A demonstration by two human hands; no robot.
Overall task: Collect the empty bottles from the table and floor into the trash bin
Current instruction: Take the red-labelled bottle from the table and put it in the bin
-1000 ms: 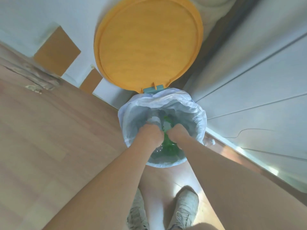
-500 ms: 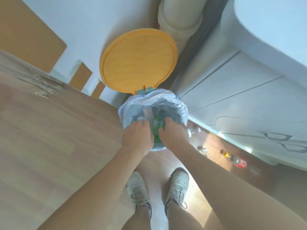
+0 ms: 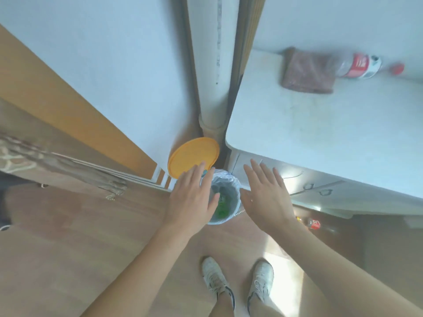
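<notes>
The trash bin (image 3: 234, 186) stands on the floor between the wall and the table, lined with a white bag, its orange lid (image 3: 192, 155) tipped up. A green bottle (image 3: 221, 208) lies inside it. My left hand (image 3: 191, 200) hovers over the bin's left side, fingers spread, holding nothing. My right hand (image 3: 266, 193) hovers to the bin's right, also spread and bare. A clear bottle with a red label (image 3: 357, 65) lies on the white table (image 3: 320, 138), a red cap (image 3: 397, 68) beside it. Another red-labelled bottle (image 3: 314, 223) lies on the floor under the table.
A brown cloth (image 3: 306, 73) lies on the table near the bottle. A white pipe (image 3: 214, 65) runs down the corner behind the bin. A patterned fabric (image 3: 57, 163) hangs at the left. My two shoes (image 3: 238, 282) stand on the wooden floor.
Both hands have come up out of the bin and opened, leaving the green bottle inside. The view has risen, so the table top and its bottle now show.
</notes>
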